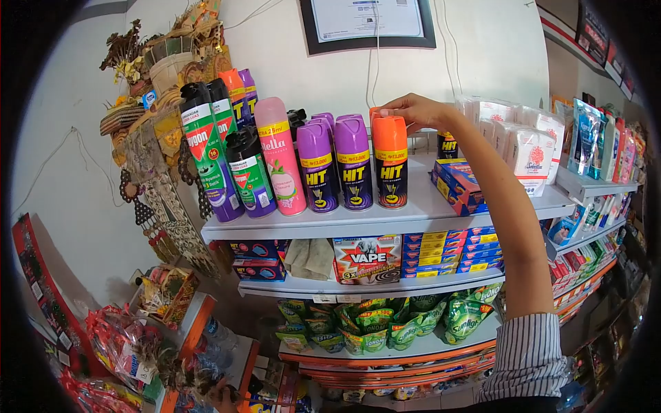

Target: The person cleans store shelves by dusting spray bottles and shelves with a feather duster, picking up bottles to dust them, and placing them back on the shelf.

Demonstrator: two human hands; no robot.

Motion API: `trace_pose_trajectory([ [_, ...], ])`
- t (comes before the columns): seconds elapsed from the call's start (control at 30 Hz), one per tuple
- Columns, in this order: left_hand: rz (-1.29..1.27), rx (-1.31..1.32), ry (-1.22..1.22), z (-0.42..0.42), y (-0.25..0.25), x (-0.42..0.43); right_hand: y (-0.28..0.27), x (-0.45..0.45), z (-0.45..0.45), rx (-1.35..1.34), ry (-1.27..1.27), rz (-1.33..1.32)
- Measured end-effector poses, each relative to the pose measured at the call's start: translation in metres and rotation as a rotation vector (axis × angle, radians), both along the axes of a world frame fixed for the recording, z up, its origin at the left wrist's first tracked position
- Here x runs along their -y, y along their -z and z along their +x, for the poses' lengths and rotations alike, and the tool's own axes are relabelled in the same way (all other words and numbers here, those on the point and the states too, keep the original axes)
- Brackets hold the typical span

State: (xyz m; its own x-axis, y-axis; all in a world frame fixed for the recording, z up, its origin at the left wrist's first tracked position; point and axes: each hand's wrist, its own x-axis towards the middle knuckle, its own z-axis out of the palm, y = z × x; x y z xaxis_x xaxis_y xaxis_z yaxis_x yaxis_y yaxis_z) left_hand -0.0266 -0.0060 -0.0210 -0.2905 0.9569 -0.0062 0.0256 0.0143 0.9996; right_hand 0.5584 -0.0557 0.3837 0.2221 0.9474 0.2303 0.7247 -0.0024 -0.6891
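Observation:
My right hand (418, 112) reaches over the top shelf, its fingers closed on the orange cap of a rear insect spray can (374, 113). Most of that can is hidden by the front row. Just before it stands an orange-capped HIT spray can (391, 163), beside a purple-capped HIT can (353, 165). A pink Stella can (280, 158) and green-and-purple Baygon cans (208, 151) stand further left. Low at the left, my left hand (222, 397), dim and partly cut off, is closed around what looks like the handle of a brown feather duster (169, 365).
White-wrapped packs (520, 155) and a blue box (458, 186) sit right of the cans. The shelf below bears a VAPE box (367, 259) and a grey cloth (309, 260). Green Sunlight pouches (463, 318) fill a lower shelf. Woven decorations (162, 131) hang at left.

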Motion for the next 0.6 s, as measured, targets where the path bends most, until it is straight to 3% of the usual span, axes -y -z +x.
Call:
trace_pose_trajectory([
  [0.1, 0.011, -0.056, -0.039, -0.002, 0.003, -0.002, 0.001, 0.002, -0.003, -0.011, 0.020, 0.003],
  [0.23, 0.096, -0.073, -0.016, -0.031, 0.061, -0.035, 0.002, 0.004, -0.004, -0.043, 0.038, 0.009],
  [0.3, 0.159, -0.135, -0.137, -0.031, 0.065, -0.039, 0.002, 0.003, -0.004, -0.046, 0.042, 0.002],
  [0.43, 0.207, -0.001, -0.050, -0.025, 0.048, -0.020, 0.001, 0.005, -0.003, -0.052, 0.027, -0.010],
  [0.5, 0.060, 0.169, -0.023, -0.023, 0.035, -0.013, 0.002, 0.005, -0.004, -0.053, 0.010, -0.001],
  [0.6, -0.033, 0.031, -0.126, -0.038, 0.051, -0.030, 0.003, 0.003, -0.001, -0.073, -0.021, 0.004],
])
